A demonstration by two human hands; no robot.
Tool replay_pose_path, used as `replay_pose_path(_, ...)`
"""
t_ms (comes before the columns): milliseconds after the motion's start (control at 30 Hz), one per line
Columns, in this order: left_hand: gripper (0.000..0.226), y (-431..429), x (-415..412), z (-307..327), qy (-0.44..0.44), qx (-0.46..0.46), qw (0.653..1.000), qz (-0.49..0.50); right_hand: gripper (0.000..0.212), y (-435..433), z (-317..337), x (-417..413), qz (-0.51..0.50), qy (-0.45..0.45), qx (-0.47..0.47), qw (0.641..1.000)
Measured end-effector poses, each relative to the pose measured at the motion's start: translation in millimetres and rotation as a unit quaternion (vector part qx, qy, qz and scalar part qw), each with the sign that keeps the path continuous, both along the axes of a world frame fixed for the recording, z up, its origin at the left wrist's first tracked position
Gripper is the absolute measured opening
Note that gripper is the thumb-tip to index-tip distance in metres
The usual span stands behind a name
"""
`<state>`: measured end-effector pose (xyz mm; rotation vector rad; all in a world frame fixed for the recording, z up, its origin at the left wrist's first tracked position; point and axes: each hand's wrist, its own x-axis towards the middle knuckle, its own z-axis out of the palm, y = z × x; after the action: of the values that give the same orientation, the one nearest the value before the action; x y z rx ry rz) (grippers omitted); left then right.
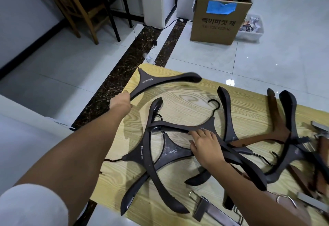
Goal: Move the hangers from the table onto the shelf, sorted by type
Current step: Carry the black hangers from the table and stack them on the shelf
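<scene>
Since the table (187, 99) holds a tangled pile of dark hangers (169, 151), sorting looks barely begun. One dark hanger (147, 81) is lifted over the far corner, its arm gripped in the left hand (121, 102); the right hand (204, 145) lies across the pile's top hanger (174, 127), grip unclear. Next, that one must come free without snagging hooks (214, 104).

The left hand (121, 102) hides its own fingers round the held hanger (160, 81), and the right edge cuts off the clip hangers (320, 127) (print on the cardboard box (201, 31) is blurred).

Dark brown hangers (170, 151) on pale wood-grain table (187, 101).
</scene>
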<state>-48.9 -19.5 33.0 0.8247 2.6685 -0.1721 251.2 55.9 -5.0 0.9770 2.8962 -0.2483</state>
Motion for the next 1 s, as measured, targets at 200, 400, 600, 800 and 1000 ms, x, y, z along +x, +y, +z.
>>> replay_pose_path(200,0.024,-4.2,8.4,22.7,0.058,0.074,0.995,-0.026,0.038,2.0,13.5,18.3,-0.020,-0.020,-0.034,0.999)
replay_pose_path(400,0.015,7.6,41.6,45.8,0.071,0.145,0.983,-0.090,0.036,9.2,30.3,43.0,-0.068,-0.076,-0.026,0.994)
replay_pose_path(600,0.016,18.1,86.2,56.9,0.059,0.177,0.977,-0.099,0.032,18.6,35.3,69.0,-0.105,-0.109,-0.012,0.988)
replay_pose_path(800,0.016,19.9,106.5,64.0,0.063,0.178,0.978,-0.092,0.038,25.0,36.4,82.7,-0.099,-0.120,-0.006,0.988)
replay_pose_path(1000,0.015,27.6,117.1,67.9,0.073,0.163,0.979,-0.096,0.035,40.3,34.0,62.6,-0.055,-0.193,0.026,0.979)
